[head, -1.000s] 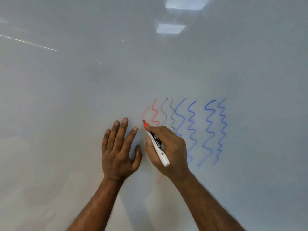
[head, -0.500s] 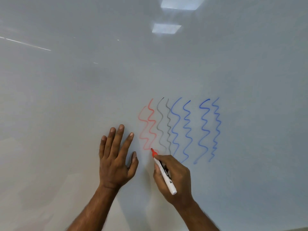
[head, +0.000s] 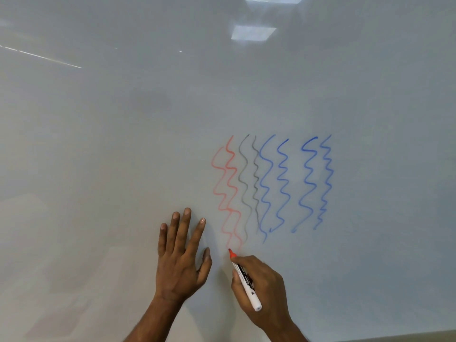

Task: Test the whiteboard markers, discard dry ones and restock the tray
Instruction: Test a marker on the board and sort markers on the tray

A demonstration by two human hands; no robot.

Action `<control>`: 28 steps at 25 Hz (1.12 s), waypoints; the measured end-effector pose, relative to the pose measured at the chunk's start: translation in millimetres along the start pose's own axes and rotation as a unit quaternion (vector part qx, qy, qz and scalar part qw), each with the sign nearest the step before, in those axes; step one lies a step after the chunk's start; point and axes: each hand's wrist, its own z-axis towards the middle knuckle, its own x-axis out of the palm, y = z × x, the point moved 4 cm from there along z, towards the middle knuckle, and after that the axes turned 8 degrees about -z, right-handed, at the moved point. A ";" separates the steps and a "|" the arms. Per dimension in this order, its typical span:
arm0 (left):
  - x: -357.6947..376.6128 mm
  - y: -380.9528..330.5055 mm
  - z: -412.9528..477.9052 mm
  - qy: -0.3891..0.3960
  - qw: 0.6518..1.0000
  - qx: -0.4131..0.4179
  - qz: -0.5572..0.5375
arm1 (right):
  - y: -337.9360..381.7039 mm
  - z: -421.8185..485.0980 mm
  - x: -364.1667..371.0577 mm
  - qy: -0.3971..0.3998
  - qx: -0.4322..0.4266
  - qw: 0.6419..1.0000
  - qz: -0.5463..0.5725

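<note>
My right hand (head: 261, 290) grips an uncapped red whiteboard marker (head: 244, 278), white barrel with a black label. Its red tip touches the whiteboard (head: 123, 144) at the bottom end of two pale red squiggles (head: 228, 191). My left hand (head: 181, 255) lies flat on the board just left of the marker, fingers spread, holding nothing. To the right of the red lines run two thin black squiggles (head: 249, 186) and several blue squiggles (head: 296, 183). No tray or other markers are in view.
The glossy board fills nearly the whole view and reflects ceiling lights (head: 253, 33) near the top. Its lower edge (head: 394, 336) shows at the bottom right corner.
My right hand has drawn the second red squiggle downward, from about mid-height of the lines to their bottom end. My left hand has stayed flat on the board.
</note>
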 end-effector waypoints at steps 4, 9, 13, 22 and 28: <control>4.5 -9.8 -24.6 0.026 0.999 -0.009 -0.020 | -6.7 -4.6 -1.6 0.016 0.068 0.991 0.111; 12.3 -27.5 -64.2 0.068 0.995 -0.039 -0.064 | -12.6 -29.6 7.2 0.017 0.202 0.936 0.287; 24.9 -38.5 -115.9 0.154 0.983 -0.029 -0.094 | -28.5 -61.1 16.8 0.001 0.327 0.879 0.348; 68.2 -44.7 -241.1 0.478 0.857 -0.143 -0.127 | -63.5 -148.7 40.4 0.114 0.486 0.814 0.296; 93.9 -54.9 -278.6 0.618 0.753 -0.190 -0.123 | -74.7 -198.5 49.6 0.187 0.517 0.801 0.238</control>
